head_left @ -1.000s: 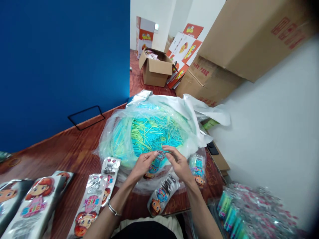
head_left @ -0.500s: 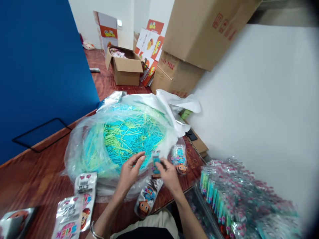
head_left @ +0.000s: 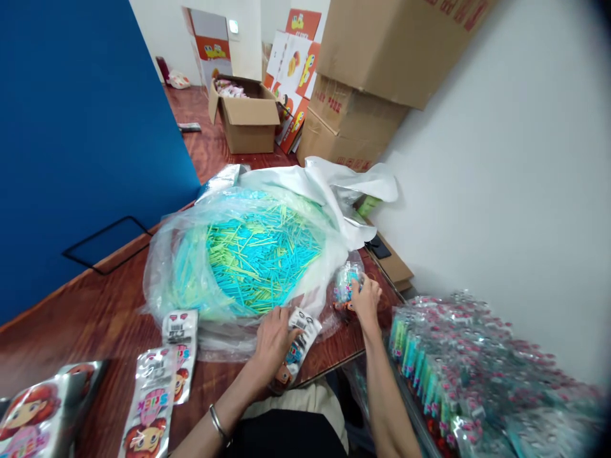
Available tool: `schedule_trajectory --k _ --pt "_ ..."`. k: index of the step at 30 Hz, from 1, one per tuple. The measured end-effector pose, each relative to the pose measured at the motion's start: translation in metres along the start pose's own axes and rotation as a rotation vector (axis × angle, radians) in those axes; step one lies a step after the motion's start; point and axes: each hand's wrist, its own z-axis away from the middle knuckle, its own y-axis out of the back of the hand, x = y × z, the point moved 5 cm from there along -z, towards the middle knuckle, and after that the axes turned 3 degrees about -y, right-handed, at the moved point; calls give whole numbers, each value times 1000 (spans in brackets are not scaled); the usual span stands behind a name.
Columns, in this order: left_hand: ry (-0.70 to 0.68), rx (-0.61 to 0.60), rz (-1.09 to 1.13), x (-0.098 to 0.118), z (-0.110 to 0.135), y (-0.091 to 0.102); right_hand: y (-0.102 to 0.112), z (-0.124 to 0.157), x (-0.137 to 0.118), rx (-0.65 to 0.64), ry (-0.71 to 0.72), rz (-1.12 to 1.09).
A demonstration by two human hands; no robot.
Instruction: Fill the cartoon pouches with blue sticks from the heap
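Just in front of the bag's near edge, my left hand (head_left: 273, 342) has its thumb over the upper part of a silver printed pouch (head_left: 301, 336), which lies at the table's near edge. To the right, my right hand (head_left: 366, 298) is closed on a clear printed packet (head_left: 344, 280) with blue contents, beside the bag; its fingertips are partly hidden. Beyond both hands sits a large open plastic bag (head_left: 165, 273) full of thin blue and green sticks (head_left: 267, 251). Two more silver pouches (head_left: 151, 397) lie left of my left forearm.
Printed pouches (head_left: 35, 413) lie at the lower left. A tub (head_left: 420, 416) heaped with filled packets (head_left: 477, 356) stands low on the right. Behind the bag are an open carton (head_left: 252, 137) and stacked cartons (head_left: 358, 121). A blue panel (head_left: 90, 127) borders the left.
My right hand has moved right, from the pouch in front of the bag to the packet beside it. My left hand has come down and right onto the pouch. The view has shifted slightly.
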Motion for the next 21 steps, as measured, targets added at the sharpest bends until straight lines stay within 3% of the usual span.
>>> schedule_trajectory --k 6,10,13,17,21 --pt "60 -49 136 -11 -8 -6 10 12 -6 159 79 136" --pt "38 -55 147 -12 -10 -9 7 16 -9 44 174 210" --pt "19 -37 76 -13 -6 -7 11 16 -17 104 201 212" --pt "-50 127 102 -15 4 12 14 21 -64 153 451 17" --pt "-96 332 191 -30 15 49 -3 43 -143 -18 766 -219"
